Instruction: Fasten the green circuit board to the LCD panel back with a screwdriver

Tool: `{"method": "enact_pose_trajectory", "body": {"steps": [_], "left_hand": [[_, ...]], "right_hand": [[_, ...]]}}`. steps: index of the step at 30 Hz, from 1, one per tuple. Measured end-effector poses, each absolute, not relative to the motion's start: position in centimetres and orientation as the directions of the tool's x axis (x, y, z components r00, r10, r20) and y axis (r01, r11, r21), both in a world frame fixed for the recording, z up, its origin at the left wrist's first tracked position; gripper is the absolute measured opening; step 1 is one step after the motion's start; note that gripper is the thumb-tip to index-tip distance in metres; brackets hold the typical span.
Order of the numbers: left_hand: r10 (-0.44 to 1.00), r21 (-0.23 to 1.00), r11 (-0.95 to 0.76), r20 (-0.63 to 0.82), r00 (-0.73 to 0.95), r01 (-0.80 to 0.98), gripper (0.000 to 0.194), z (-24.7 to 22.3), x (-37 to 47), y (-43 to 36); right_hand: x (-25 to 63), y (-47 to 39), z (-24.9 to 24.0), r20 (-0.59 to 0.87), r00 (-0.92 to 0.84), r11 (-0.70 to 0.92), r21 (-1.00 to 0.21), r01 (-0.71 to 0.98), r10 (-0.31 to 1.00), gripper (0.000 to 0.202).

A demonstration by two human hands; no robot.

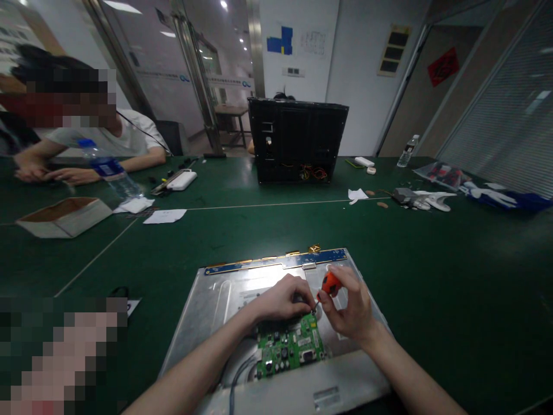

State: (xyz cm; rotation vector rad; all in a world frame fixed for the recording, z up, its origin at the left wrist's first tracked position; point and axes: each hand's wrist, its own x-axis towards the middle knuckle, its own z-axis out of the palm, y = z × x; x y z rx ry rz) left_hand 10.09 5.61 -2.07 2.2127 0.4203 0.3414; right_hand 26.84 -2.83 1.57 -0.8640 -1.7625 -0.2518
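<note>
A silver metal panel (199, 323) lies on the green table, with a blue strip board (268, 265) along its far edge. On it sits a green circuit board (289, 346) with a grey cable (235, 380) at its left. My right hand (352, 305) grips a red and black screwdriver (330, 283), its tip down at the board's far right corner. My left hand (287, 297) rests over the board's far edge, fingers bent together close to the screwdriver tip; what they pinch, if anything, is hidden.
A black monitor housing (298, 138) stands at the back. Leftward are an open box (64, 219), a water bottle (112, 173) and a seated person (99, 132). White gloves (432, 200) and a small bottle (408, 151) are at the right.
</note>
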Motion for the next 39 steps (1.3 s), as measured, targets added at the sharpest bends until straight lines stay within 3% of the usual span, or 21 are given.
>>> {"method": "enact_pose_trajectory", "body": {"steps": [29, 39], "left_hand": [[0.434, 0.795, -0.577, 0.106, 0.895, 0.185, 0.002, -1.7, 10.04, 5.3], [0.422, 0.787, -0.591, 0.113, 0.9, 0.179, 0.003, -1.74, 10.09, 5.37]], "right_hand": [[26.86, -2.78, 1.44, 0.899, -0.148, 0.718, -0.221, 0.66, 0.413, 0.05], [26.96, -3.17, 1.89, 0.869, -0.171, 0.722, -0.258, 0.642, 0.463, 0.052]]}}
